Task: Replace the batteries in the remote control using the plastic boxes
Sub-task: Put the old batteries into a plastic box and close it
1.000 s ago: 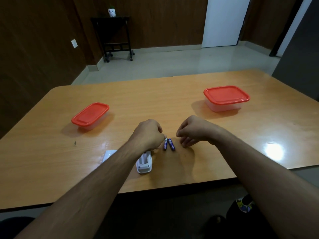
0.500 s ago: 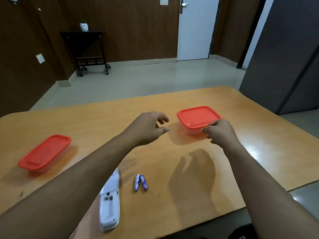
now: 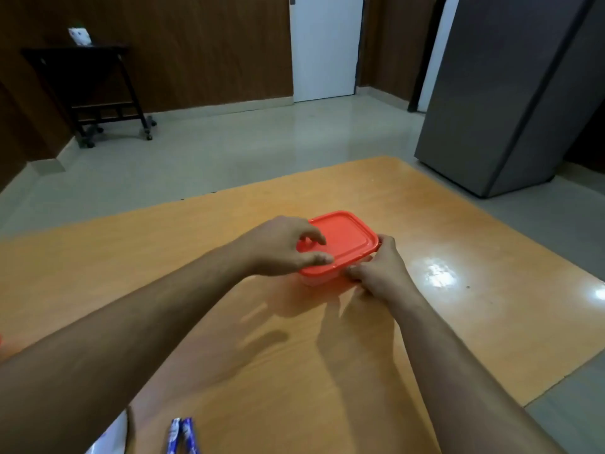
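Note:
A clear plastic box with a red lid (image 3: 347, 239) sits on the wooden table (image 3: 458, 322) ahead of me. My left hand (image 3: 281, 247) rests on the lid's near left corner, fingers spread over it and thumb along its front edge. My right hand (image 3: 381, 273) grips the box's near right corner at the rim. The lid looks closed. Two blue batteries (image 3: 181, 435) lie side by side at the bottom edge. The white remote control (image 3: 111, 437) shows only as a corner under my left forearm.
A sliver of the other red-lidded box (image 3: 1, 342) shows at the far left edge. The table's right edge runs close to a grey cabinet (image 3: 510, 103). A dark side table on wheels (image 3: 95, 90) stands by the back wall.
Both hands moved forward from above the table onto the right box. My view turned right and closer, so the batteries and remote slid to the bottom edge.

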